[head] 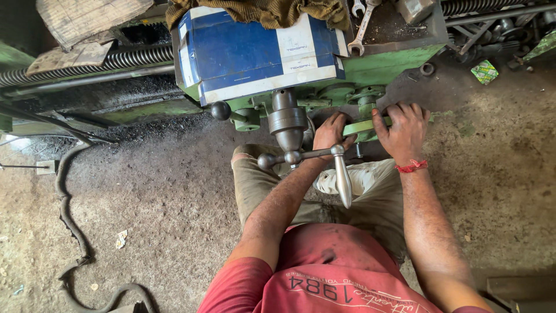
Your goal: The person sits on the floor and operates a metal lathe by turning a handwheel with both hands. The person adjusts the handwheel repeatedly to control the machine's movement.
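Observation:
I stand at a green lathe, looking down at its carriage. My left hand reaches under the apron and grips the rim of a green handwheel. My right hand holds the same wheel's rim from the right, fingers curled over it; a red thread circles that wrist. In front of my left forearm hangs a grey steel crank handle on a hub, with a black ball knob to its left. Neither hand touches the crank.
A blue and white box sits on the carriage under a brown cloth. Spanners lie on the tray at top. The leadscrew runs left. A black hose snakes over the dirty floor at left.

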